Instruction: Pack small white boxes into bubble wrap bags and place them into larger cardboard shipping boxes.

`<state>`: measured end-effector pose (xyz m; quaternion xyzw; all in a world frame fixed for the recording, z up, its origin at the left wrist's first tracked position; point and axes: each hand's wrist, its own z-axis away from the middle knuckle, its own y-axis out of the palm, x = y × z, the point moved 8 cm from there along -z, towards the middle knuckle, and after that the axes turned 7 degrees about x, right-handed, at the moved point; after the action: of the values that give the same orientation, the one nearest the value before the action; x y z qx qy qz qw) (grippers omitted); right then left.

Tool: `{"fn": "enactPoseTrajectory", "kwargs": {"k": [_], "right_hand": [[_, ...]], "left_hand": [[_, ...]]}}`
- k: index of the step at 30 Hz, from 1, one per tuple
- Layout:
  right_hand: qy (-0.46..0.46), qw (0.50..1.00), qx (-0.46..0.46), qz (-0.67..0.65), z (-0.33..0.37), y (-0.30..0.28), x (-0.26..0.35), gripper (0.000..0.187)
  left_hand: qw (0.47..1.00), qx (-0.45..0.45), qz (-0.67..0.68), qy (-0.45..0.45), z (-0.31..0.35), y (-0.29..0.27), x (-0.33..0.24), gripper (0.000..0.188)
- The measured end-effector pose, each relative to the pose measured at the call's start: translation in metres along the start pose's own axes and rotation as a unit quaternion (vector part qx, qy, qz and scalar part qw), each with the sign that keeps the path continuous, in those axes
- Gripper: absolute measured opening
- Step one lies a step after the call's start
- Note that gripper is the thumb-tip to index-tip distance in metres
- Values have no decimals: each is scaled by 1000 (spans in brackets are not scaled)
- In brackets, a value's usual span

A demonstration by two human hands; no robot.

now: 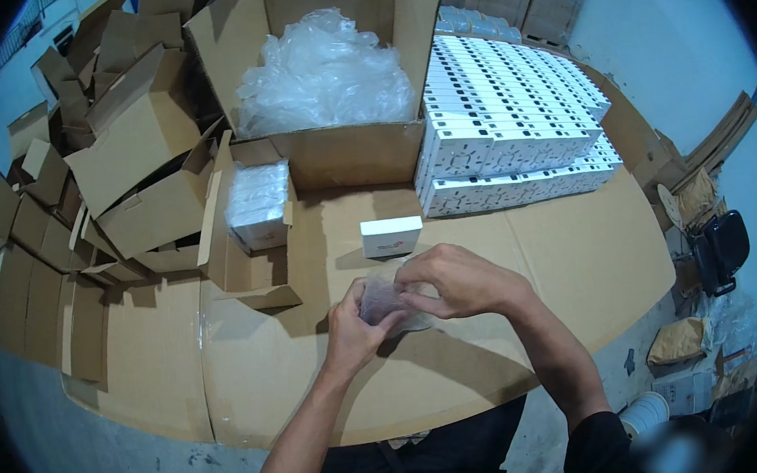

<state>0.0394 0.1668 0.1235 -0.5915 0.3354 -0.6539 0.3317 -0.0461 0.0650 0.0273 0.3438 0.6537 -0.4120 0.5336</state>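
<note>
White box [392, 238], long axis left-right, clear bag [378, 297] nearside, axis unclear, left hand [356, 329] pinching bag, right hand [460, 281] touching, grip unclear

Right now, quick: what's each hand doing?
Left hand: closed, holding the clear plastic bag.
Right hand: partly curled, fingers at the bag; whether they grip it can't be told.
</note>
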Motion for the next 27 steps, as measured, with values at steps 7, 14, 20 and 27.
{"fn": "enactPoseTrajectory", "kwargs": {"k": [7, 14, 20, 27], "right_hand": [[-58, 998, 14, 14, 2, -15, 15, 24], [-130, 977, -157, 67, 14, -37, 10, 33], [31, 889, -361, -281, 29, -11, -95, 36], [5, 887, -310, -344, 6, 30, -113, 53]], "left_hand": [[994, 73, -76, 12, -1, 5, -3, 64], [998, 62, 32, -9, -1, 0, 9, 71], [998, 54, -11, -4, -6, -7, 6, 75], [998, 58, 1, -23, -8, -10, 6, 78]]}}
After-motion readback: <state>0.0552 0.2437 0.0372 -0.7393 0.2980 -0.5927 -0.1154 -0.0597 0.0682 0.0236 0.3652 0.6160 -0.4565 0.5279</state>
